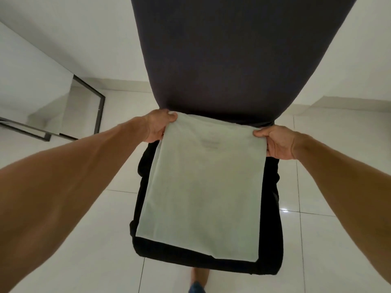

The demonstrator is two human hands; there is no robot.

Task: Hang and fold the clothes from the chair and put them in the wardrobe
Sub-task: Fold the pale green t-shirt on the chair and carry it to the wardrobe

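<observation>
Chair back: top cut off by the upper edge. Left hand and right hand: fingers mostly hidden behind the shirt; thumbs show. Print on shirt: too faint to read. Black mass beneath: seat or garment, cannot tell. Foot: cut off at the lower edge. Black frame, left: runs off the edge.

Left hand and right hand are bare. My left forearm and right forearm are bare out to the frame edges. Low down there's my bare lower leg with a blue patch on it, footwear or cloth, can't tell.
</observation>
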